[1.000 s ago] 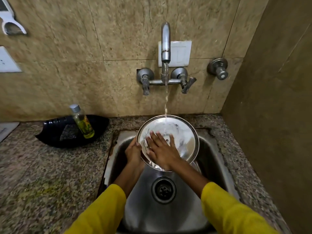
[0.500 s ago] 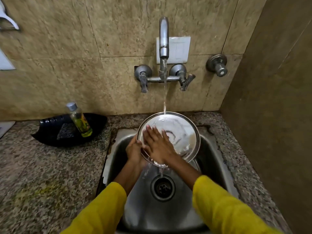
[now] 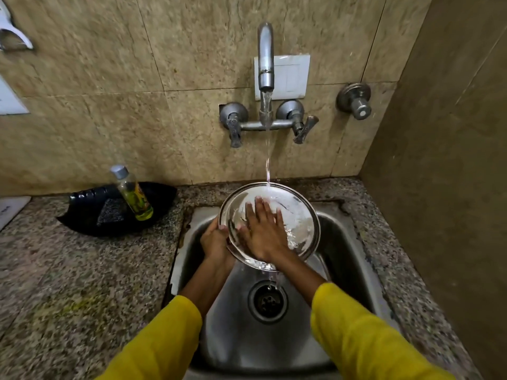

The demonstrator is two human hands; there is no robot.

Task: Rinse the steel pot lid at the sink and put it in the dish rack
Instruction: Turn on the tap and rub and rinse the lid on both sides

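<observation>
The round steel pot lid [image 3: 299, 215] is held tilted over the steel sink [image 3: 348, 253], with its inner face toward me. Water from the wall tap [image 3: 265, 64] falls on the lid's far rim and runs off its near edge toward the drain [image 3: 268, 301]. My left hand [image 3: 215, 242] grips the lid's left rim from behind. My right hand [image 3: 263, 231] lies flat on the lid's inner face, fingers spread and pointing away from me. No dish rack shows in this view.
A black tray [image 3: 90, 218] on the granite counter [image 3: 68, 283] left of the sink holds a scrub pad [image 3: 109, 213] and a small bottle of yellow-green liquid [image 3: 133, 194]. A brown wall [image 3: 452, 174] closes the right side. A white switch plate [image 3: 292, 75] sits behind the tap.
My right hand has slid over the lid's inner face, further up toward the falling water. The lid stays tilted under the stream, and my left hand keeps its hold on the rim.
</observation>
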